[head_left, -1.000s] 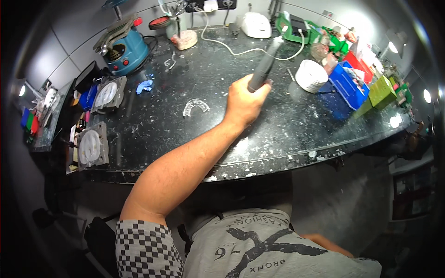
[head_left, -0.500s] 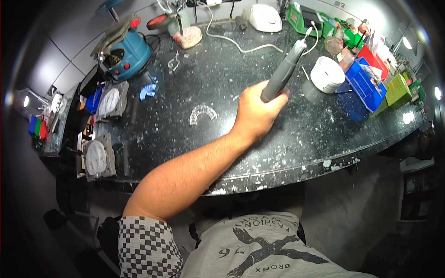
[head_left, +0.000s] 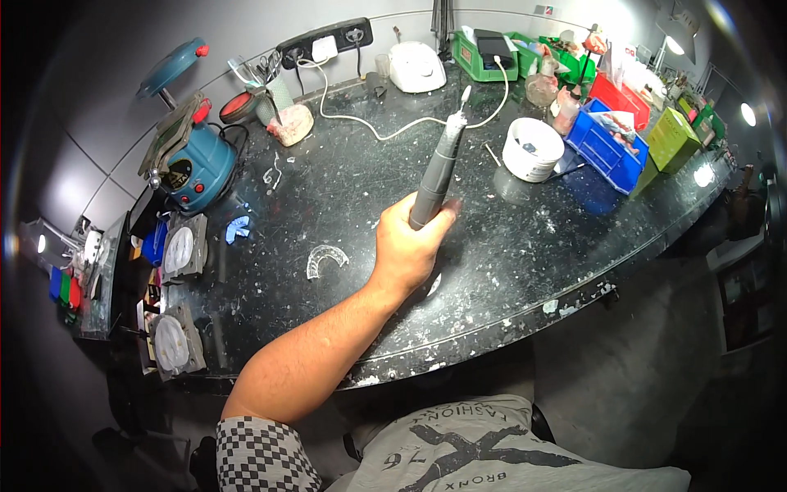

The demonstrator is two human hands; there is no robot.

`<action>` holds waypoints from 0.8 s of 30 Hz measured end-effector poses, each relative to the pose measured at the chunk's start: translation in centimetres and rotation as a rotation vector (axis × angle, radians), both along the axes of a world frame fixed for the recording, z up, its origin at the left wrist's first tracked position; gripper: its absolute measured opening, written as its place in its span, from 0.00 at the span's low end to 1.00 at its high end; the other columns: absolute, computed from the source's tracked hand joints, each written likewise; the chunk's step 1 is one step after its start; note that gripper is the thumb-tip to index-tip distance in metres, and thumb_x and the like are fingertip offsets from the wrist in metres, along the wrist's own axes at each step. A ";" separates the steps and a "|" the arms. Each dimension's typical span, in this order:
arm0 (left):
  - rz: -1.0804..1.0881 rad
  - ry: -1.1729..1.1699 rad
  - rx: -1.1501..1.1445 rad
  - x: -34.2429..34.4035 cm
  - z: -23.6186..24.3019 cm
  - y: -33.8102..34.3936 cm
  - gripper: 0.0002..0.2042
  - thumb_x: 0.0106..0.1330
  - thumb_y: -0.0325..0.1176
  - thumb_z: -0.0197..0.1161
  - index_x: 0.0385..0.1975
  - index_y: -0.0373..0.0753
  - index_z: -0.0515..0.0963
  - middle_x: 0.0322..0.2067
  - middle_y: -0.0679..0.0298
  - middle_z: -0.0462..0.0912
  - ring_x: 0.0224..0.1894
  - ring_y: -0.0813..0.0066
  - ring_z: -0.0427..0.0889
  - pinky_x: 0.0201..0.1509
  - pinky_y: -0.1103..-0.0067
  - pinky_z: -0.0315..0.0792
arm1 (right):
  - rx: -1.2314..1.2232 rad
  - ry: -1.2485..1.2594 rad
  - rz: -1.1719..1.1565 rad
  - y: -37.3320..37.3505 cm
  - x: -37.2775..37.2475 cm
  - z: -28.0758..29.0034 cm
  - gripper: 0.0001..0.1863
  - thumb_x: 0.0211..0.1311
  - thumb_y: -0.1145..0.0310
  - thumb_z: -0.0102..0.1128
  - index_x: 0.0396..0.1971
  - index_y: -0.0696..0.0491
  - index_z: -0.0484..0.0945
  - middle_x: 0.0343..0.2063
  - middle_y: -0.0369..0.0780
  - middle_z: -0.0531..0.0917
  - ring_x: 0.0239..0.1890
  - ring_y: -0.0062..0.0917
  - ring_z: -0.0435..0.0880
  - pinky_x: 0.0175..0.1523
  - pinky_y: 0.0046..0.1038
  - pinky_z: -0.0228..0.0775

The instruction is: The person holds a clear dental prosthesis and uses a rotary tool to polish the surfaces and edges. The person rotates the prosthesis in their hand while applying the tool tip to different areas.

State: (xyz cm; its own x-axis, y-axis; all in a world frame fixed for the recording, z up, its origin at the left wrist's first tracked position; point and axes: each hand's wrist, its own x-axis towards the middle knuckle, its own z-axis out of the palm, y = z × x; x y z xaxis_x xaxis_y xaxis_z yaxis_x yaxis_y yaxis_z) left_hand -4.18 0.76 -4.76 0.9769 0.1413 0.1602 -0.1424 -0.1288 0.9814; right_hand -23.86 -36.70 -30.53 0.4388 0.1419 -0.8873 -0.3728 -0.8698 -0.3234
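My left hand [head_left: 407,246] is closed round the lower end of a dark grey rotary handpiece [head_left: 434,180], held tilted above the bench. Its tip, a slim pale bit, points away from me. A clear U-shaped dental arch piece [head_left: 326,250] lies flat on the bench, left of my wrist. Farther left is a crumpled blue piece [head_left: 238,230], its kind unclear. To the right of the handpiece stands a round white tub [head_left: 531,160] with something dark inside. My right hand is out of view.
On the black bench [head_left: 525,246], a blue machine [head_left: 203,164] and two plaster models [head_left: 172,343] stand left. A white cable [head_left: 361,127] crosses behind the handpiece. Blue bin [head_left: 602,152], red bin [head_left: 619,102] and green bin [head_left: 484,57] stand right and back. A power strip [head_left: 325,41] is behind.
The view has shifted, so the bench things appear lower and farther left. My left hand keeps its grip on the handpiece, at nearly the same place beside the arch piece.
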 end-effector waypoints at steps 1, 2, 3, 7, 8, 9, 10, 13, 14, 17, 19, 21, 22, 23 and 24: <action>-0.003 -0.004 -0.020 0.3 0.2 0.0 0.11 0.66 0.35 0.70 0.26 0.39 0.78 0.20 0.77 0.72 0.22 0.89 0.66 0.26 0.82 0.59 | 0.002 -0.015 -0.010 0.0 0.7 -0.2 0.26 0.67 0.48 0.52 0.43 0.56 0.87 0.35 0.45 0.85 0.37 0.33 0.84 0.44 0.35 0.77; 0.002 -0.009 0.003 0.2 0.3 0.0 0.11 0.66 0.35 0.70 0.26 0.39 0.78 0.20 0.77 0.72 0.22 0.88 0.66 0.26 0.81 0.59 | 0.001 -0.020 -0.016 0.1 0.8 -0.3 0.27 0.67 0.48 0.52 0.43 0.56 0.87 0.34 0.44 0.85 0.37 0.33 0.83 0.44 0.35 0.77; 0.008 -0.014 0.026 0.0 0.4 -0.1 0.11 0.66 0.35 0.70 0.25 0.39 0.78 0.20 0.77 0.72 0.22 0.88 0.66 0.26 0.81 0.59 | 0.002 -0.017 -0.026 0.1 0.7 -0.3 0.27 0.67 0.47 0.52 0.44 0.56 0.87 0.34 0.44 0.85 0.36 0.33 0.83 0.44 0.35 0.77; 0.009 0.024 0.038 0.0 0.3 0.1 0.10 0.66 0.35 0.70 0.26 0.38 0.79 0.19 0.75 0.73 0.21 0.87 0.68 0.25 0.81 0.60 | 0.007 -0.024 -0.045 0.3 1.2 -0.8 0.27 0.68 0.47 0.51 0.44 0.56 0.87 0.33 0.44 0.85 0.35 0.32 0.83 0.43 0.34 0.77; 0.000 0.016 0.027 0.1 0.1 0.1 0.10 0.66 0.34 0.70 0.27 0.38 0.80 0.19 0.74 0.74 0.21 0.86 0.68 0.25 0.81 0.61 | 0.010 -0.022 -0.051 0.4 1.3 -0.9 0.28 0.68 0.46 0.51 0.44 0.56 0.87 0.33 0.44 0.85 0.35 0.32 0.82 0.43 0.34 0.77; -0.007 0.010 0.028 0.1 0.0 0.1 0.10 0.66 0.34 0.70 0.27 0.38 0.80 0.19 0.74 0.74 0.21 0.86 0.68 0.25 0.81 0.61 | 0.010 -0.027 -0.059 0.4 1.5 -0.9 0.28 0.68 0.46 0.51 0.44 0.56 0.87 0.33 0.43 0.85 0.35 0.32 0.82 0.43 0.34 0.77; -0.002 0.013 0.014 0.1 -0.1 0.2 0.09 0.66 0.34 0.70 0.27 0.38 0.80 0.19 0.74 0.74 0.21 0.86 0.68 0.25 0.81 0.61 | 0.012 -0.028 -0.065 0.4 1.6 -0.9 0.28 0.68 0.46 0.51 0.44 0.56 0.87 0.33 0.43 0.84 0.35 0.32 0.82 0.43 0.34 0.77; 0.001 0.032 -0.029 0.0 0.2 0.2 0.15 0.66 0.37 0.70 0.22 0.38 0.75 0.17 0.76 0.71 0.22 0.87 0.66 0.26 0.79 0.61 | 0.016 -0.030 -0.083 0.6 1.7 -1.2 0.29 0.68 0.45 0.50 0.44 0.56 0.87 0.32 0.43 0.84 0.34 0.31 0.82 0.42 0.34 0.76; 0.002 0.034 -0.037 0.0 0.3 0.2 0.14 0.67 0.37 0.70 0.22 0.39 0.75 0.18 0.76 0.71 0.22 0.87 0.66 0.25 0.79 0.61 | 0.021 -0.031 -0.087 0.6 1.7 -1.3 0.29 0.68 0.45 0.50 0.44 0.56 0.87 0.32 0.43 0.84 0.34 0.31 0.81 0.42 0.33 0.76; 0.009 0.030 -0.031 -0.1 0.5 -0.1 0.14 0.67 0.36 0.70 0.23 0.39 0.75 0.18 0.77 0.71 0.22 0.88 0.66 0.25 0.80 0.60 | 0.022 -0.034 -0.102 0.4 1.8 -1.4 0.29 0.69 0.44 0.49 0.44 0.56 0.87 0.31 0.42 0.84 0.33 0.30 0.81 0.41 0.33 0.76; 0.019 0.032 -0.045 0.0 0.4 -0.1 0.13 0.67 0.36 0.70 0.23 0.39 0.76 0.19 0.76 0.71 0.22 0.87 0.66 0.26 0.80 0.61 | 0.029 -0.040 -0.109 0.5 2.1 -1.5 0.30 0.69 0.44 0.49 0.44 0.56 0.87 0.31 0.42 0.84 0.32 0.30 0.81 0.41 0.33 0.76; 0.015 0.019 -0.054 0.0 0.4 0.1 0.11 0.67 0.34 0.70 0.26 0.38 0.77 0.19 0.75 0.72 0.21 0.87 0.67 0.25 0.81 0.60 | 0.031 -0.042 -0.119 0.6 2.1 -1.6 0.30 0.69 0.44 0.49 0.44 0.56 0.87 0.30 0.42 0.83 0.32 0.30 0.80 0.41 0.32 0.76; 0.019 0.005 -0.064 0.0 0.4 0.1 0.08 0.67 0.33 0.69 0.28 0.37 0.79 0.19 0.74 0.72 0.20 0.86 0.67 0.25 0.82 0.59 | 0.030 -0.044 -0.122 0.6 2.4 -1.6 0.30 0.69 0.43 0.48 0.44 0.56 0.87 0.30 0.41 0.83 0.31 0.29 0.80 0.41 0.32 0.76; 0.015 0.001 -0.067 0.0 0.4 0.0 0.08 0.67 0.33 0.69 0.28 0.37 0.79 0.19 0.74 0.72 0.20 0.86 0.67 0.25 0.82 0.59 | 0.030 -0.046 -0.125 0.6 2.5 -1.7 0.30 0.69 0.43 0.48 0.44 0.56 0.87 0.30 0.41 0.83 0.31 0.29 0.80 0.40 0.32 0.76; 0.016 0.006 -0.086 0.0 0.5 -0.2 0.09 0.67 0.33 0.69 0.27 0.38 0.79 0.18 0.74 0.71 0.20 0.86 0.66 0.24 0.81 0.58 | 0.032 -0.043 -0.126 0.6 2.4 -1.7 0.31 0.69 0.43 0.48 0.44 0.56 0.87 0.30 0.41 0.83 0.31 0.29 0.80 0.40 0.32 0.76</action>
State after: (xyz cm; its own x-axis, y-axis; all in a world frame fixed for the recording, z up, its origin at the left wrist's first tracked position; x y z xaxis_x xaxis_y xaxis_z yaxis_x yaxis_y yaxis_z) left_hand -4.20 0.61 -4.25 0.9753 0.1701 0.1406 -0.1346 -0.0459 0.9898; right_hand -21.44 -36.09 -32.25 0.4928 0.1107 -0.8631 -0.4639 -0.8058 -0.3682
